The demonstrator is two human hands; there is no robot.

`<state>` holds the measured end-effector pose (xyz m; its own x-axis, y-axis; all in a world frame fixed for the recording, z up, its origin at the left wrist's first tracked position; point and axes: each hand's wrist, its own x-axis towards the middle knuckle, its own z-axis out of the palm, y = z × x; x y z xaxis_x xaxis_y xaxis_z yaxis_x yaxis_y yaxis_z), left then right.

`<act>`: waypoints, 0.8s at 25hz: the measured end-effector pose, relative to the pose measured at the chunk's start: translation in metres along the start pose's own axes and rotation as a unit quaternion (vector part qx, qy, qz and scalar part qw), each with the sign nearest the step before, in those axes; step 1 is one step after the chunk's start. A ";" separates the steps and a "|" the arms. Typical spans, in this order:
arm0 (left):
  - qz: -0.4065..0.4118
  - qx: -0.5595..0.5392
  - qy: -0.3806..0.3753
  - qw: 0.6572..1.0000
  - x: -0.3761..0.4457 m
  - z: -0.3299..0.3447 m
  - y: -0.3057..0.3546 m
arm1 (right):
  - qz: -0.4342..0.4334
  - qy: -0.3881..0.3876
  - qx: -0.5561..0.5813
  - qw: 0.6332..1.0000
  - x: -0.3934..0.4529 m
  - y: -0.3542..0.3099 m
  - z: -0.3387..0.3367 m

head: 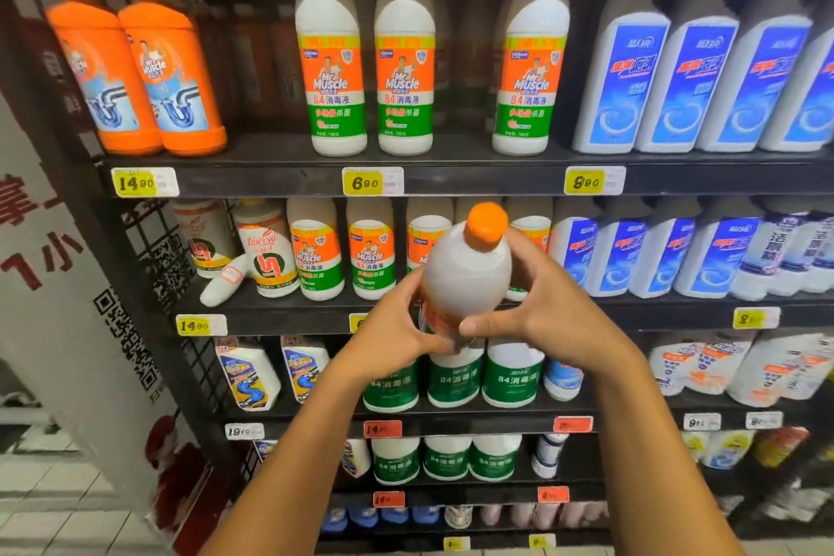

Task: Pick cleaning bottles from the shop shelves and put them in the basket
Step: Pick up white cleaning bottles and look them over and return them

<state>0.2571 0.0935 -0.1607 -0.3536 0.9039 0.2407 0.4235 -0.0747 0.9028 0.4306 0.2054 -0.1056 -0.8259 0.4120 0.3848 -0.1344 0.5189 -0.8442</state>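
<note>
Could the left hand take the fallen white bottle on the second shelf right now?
Probably not: the left hand helps the right hand hold the orange-capped bottle. The fallen white bottle lies unobstructed.

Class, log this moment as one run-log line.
stage: bottle off shelf | left hand: grips white bottle | right hand: grips it | basket: unseen

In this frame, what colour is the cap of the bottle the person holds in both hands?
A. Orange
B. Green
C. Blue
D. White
A: the white bottle, gripped between the left hand and right hand in front of the shelves, is topped by an orange cap.
</note>
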 end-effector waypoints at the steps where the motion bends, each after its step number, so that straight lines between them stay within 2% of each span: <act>1: 0.019 0.027 0.014 0.999 0.005 0.000 0.002 | -0.020 -0.007 -0.049 0.999 0.000 -0.002 0.003; 5: 0.052 0.037 0.097 0.993 0.011 0.002 0.012 | -0.066 -0.004 -0.122 0.990 0.001 -0.008 0.013; 7: 0.066 0.041 0.108 0.991 0.011 0.001 0.015 | -0.073 -0.001 -0.126 0.989 0.002 -0.008 0.013; 17: 0.066 0.041 0.076 0.994 0.014 0.001 0.010 | -0.064 0.007 -0.095 0.993 -0.002 -0.004 0.012; 20: 0.047 0.046 0.015 0.998 0.014 -0.002 0.008 | -0.068 0.018 -0.057 0.996 -0.002 -0.002 0.008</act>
<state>0.2540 0.1044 -0.1497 -0.3329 0.8812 0.3356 0.5308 -0.1190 0.8391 0.4283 0.1972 -0.1079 -0.7842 0.3564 0.5079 -0.1793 0.6535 -0.7354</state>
